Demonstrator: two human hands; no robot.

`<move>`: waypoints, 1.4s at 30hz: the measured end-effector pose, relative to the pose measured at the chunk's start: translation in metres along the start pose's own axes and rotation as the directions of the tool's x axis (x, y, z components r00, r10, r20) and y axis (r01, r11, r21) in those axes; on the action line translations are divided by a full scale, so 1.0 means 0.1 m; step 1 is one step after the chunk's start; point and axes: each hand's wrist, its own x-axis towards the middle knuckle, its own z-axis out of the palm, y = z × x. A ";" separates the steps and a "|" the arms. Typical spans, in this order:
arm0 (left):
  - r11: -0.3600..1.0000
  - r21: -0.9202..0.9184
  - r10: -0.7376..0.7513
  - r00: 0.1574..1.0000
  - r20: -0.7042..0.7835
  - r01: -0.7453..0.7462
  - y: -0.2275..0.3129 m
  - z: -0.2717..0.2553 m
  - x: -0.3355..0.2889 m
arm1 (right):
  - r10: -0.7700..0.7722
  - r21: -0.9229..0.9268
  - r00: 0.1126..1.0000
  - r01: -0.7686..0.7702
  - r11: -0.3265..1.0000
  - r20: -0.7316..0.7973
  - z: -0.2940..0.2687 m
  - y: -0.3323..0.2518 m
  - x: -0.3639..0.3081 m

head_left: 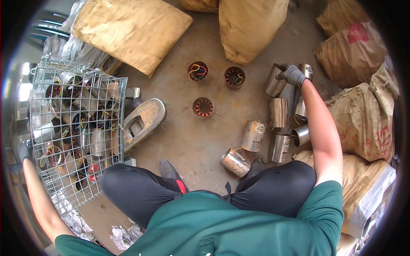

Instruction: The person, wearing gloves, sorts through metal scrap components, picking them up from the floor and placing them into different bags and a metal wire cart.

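Note:
My right hand (293, 76), in a dark grey glove, reaches to the far right with its fingers hooked over the upper rim of a steel motor stator shell (274, 83). Around it several similar shells lie or stand, among them an upright one (279, 112) and a tilted one (235, 163) near my right foot. At the far left my left hand (25, 151), also gloved, is by the outer side of a wire mesh cage (121, 112). Its fingers are too small and dim to make out. Inside the cage, stators (81, 121) with coloured wires are piled up.
Three stators stand open-end up on the floor, one with red windings (203, 107). A worn metal piece with a slot (149, 117) lies beside the cage. Brown paper sacks (132, 30) stand ahead, and woven sacks (363, 119) line the right. Crumpled plastic (124, 235) lies at lower left.

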 end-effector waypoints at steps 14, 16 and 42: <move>0.048 -0.711 0.958 -0.169 0.232 -0.702 4.33 1.70 -5.24 | -0.659 -0.654 0.752 0.486 0.580 -0.025 0.60 -0.09 -0.14; 0.186 -0.837 0.888 -0.278 0.368 -0.515 4.50 2.11 -5.98 | -0.423 -0.618 0.906 0.339 0.709 0.012 0.61 -0.03 -0.12; 0.218 -0.726 0.947 -0.040 0.319 -0.653 4.20 3.04 -7.41 | -0.201 -0.141 0.979 0.205 0.969 0.041 0.78 0.73 0.33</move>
